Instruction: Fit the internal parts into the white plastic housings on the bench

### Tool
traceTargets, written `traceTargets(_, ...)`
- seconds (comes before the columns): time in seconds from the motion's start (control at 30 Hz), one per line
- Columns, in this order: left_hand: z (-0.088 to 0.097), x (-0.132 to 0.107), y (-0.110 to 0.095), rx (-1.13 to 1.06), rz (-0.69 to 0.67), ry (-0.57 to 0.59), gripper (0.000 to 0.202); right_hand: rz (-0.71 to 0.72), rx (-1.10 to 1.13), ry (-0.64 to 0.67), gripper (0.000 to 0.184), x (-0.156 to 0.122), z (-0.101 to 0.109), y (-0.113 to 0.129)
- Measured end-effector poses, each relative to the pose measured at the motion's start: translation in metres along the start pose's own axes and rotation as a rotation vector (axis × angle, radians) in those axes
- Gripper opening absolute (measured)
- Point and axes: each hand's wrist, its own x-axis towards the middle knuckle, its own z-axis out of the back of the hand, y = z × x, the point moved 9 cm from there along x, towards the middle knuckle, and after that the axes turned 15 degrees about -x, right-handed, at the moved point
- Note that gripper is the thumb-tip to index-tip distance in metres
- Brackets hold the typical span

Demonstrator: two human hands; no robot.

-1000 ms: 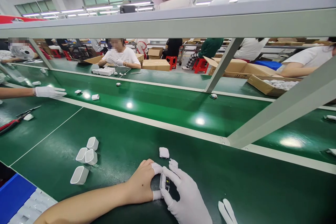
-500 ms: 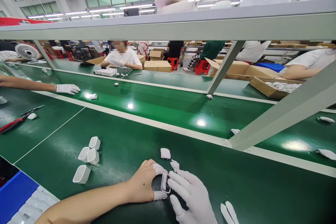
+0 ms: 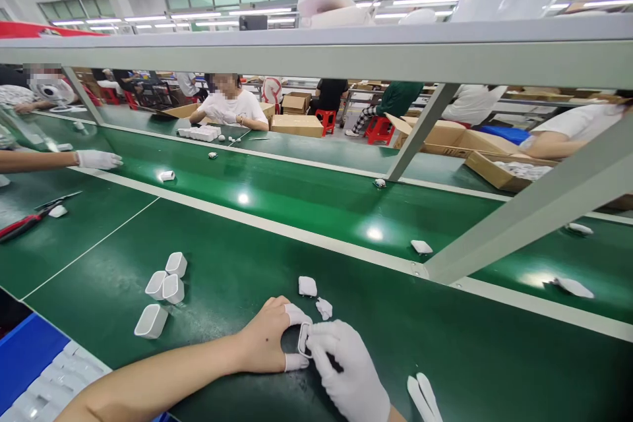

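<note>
My left hand [image 3: 262, 341], with white cots on the thumb and a finger, grips a small white plastic housing [image 3: 302, 343] by its ends, its open side facing right. At that opening is my right hand [image 3: 351, 372] in a white glove, thumb and fingers pinched together. Whatever the pinch holds, if anything, is hidden by the glove. Just beyond the hands lie a white squarish piece [image 3: 307, 286] and a crumpled white bit [image 3: 324, 308]. White plastic tweezers [image 3: 422, 397] lie to the right of my right hand.
Several white open cups [image 3: 151, 321] stand to the left. A blue bin [image 3: 30, 359] holds white parts at lower left. Red-handled pliers [image 3: 22, 227] lie further off. Beyond the bench, a green belt [image 3: 297, 191] carries white pieces; a slanted post [image 3: 519, 198] rises at right. A co-worker's gloved hand [image 3: 99, 159] reaches over the belt.
My right hand's fingers have gone from spread to pinched at the housing's opening. My left hand keeps its grip. Pieces on the belt have shifted left, and the co-worker's hand has drawn back left.
</note>
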Motion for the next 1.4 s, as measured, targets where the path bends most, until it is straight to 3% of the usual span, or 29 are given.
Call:
traceTargets(0.07,0.000,0.002,0.000,0.007,0.000,0.018,0.044,0.017,0.075,-0.005,0.022,0.002,0.006,-0.003)
traceTargets(0.2,-0.007,0.004,-0.005,0.032,-0.052,0.138,0.036,0.166,-0.020,-0.064,0.020,0.004,0.018,0.012)
traceTargets(0.43,-0.010,0.003,-0.007,0.008,-0.080,0.188,0.035,0.230,-0.281,0.043,0.029,0.000,-0.005,0.030)
traceTargets(0.57,-0.010,0.002,-0.007,-0.002,-0.086,0.176,0.035,0.226,-0.347,0.018,0.029,-0.002,-0.012,0.029)
traceTargets(0.7,-0.012,0.002,-0.003,0.015,-0.067,0.177,0.032,0.101,0.023,0.032,0.028,0.002,-0.007,0.010)
traceTargets(0.77,-0.012,0.002,-0.002,0.028,-0.058,0.184,0.032,0.006,0.224,-0.037,0.023,0.001,0.004,-0.004)
traceTargets(0.83,-0.012,0.003,-0.002,0.041,-0.059,0.190,0.033,-0.026,0.270,-0.142,0.023,-0.002,0.017,-0.012)
traceTargets(0.9,-0.012,0.003,-0.003,0.044,-0.060,0.195,0.033,0.022,0.230,-0.179,0.026,-0.005,0.022,-0.009)
traceTargets(1.1,-0.011,0.004,-0.007,0.022,-0.068,0.199,0.034,0.250,0.024,-0.032,0.020,-0.004,0.003,0.026)
traceTargets(1.23,-0.012,0.003,-0.004,0.037,-0.075,0.196,0.033,0.246,-0.131,0.002,0.022,-0.005,-0.009,0.029)
traceTargets(1.4,-0.013,0.003,-0.001,0.089,-0.076,0.197,0.030,0.211,-0.135,-0.101,0.021,-0.002,-0.008,0.030)
